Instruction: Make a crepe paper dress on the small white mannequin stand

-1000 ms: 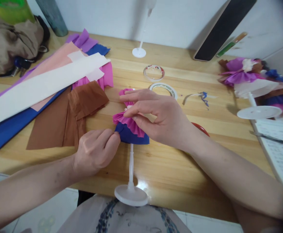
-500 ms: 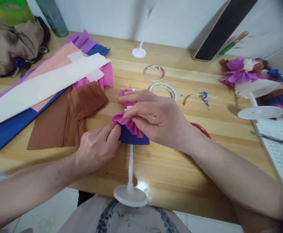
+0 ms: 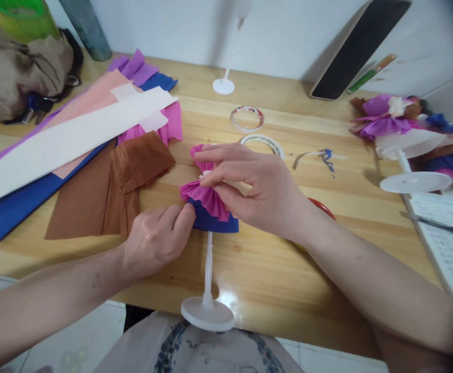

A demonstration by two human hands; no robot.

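A small doll figure dressed in pleated pink crepe paper (image 3: pixel 206 196) over blue crepe paper (image 3: pixel 220 224) lies tilted toward me on a white plastic stand (image 3: pixel 208 311). My left hand (image 3: pixel 160 235) is closed, thumb and forefinger pinching the left edge of the blue paper. My right hand (image 3: pixel 253 181) reaches over the figure from the right, its fingers closed on the pink pleated paper near the narrow waist. Part of the pink paper and the figure's upper end are hidden behind the right fingers.
Strips of white (image 3: pixel 74 134), brown (image 3: pixel 94 197) and other coloured crepe paper lie at left. Tape rolls (image 3: pixel 263 141), another white stand (image 3: pixel 223 86) and blue scraps (image 3: pixel 327 158) sit farther back. Red-handled scissors (image 3: pixel 321 207) are partly under my right forearm. A paper-dressed figure (image 3: pixel 389 116) and keyboard (image 3: pixel 443 228) are right.
Both hands keep their hold on the paper, with only slight shifts of the fingers. The whole view has moved very slightly.
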